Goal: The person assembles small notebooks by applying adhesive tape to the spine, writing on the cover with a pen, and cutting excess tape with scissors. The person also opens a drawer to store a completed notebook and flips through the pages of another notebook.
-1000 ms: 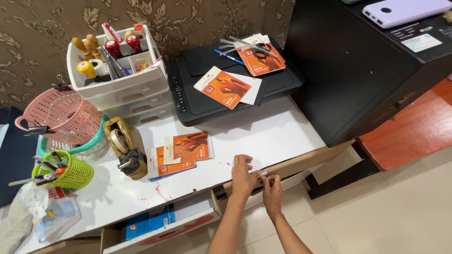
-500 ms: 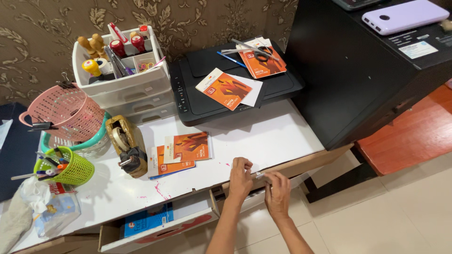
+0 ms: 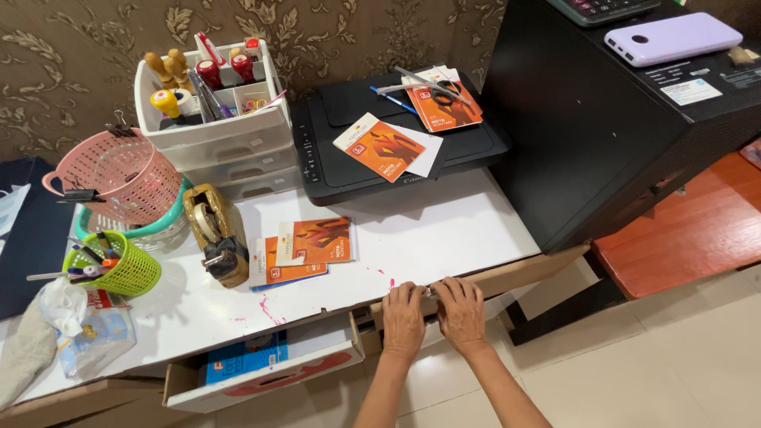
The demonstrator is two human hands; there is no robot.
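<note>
My left hand [image 3: 404,315] and my right hand [image 3: 461,311] lie side by side at the front edge of the white desk [image 3: 444,230]. Their fingers are curled over the top of the right-hand drawer front [image 3: 515,277], which stands slightly out. A small shiny thing [image 3: 429,292] shows between the fingertips; I cannot tell what it is. Two orange booklets [image 3: 305,246] lie on the desk to the left of my hands.
A left drawer [image 3: 261,368] hangs open with a blue booklet inside. On the desk are a tape dispenser [image 3: 216,234], green pen basket [image 3: 115,269], pink basket [image 3: 119,174], white organiser [image 3: 210,111] and black printer [image 3: 396,143]. A black cabinet [image 3: 602,135] stands right.
My left hand has slid off the desk top down to the front edge. My right hand has come up beside it, so both now sit together on the drawer front.
</note>
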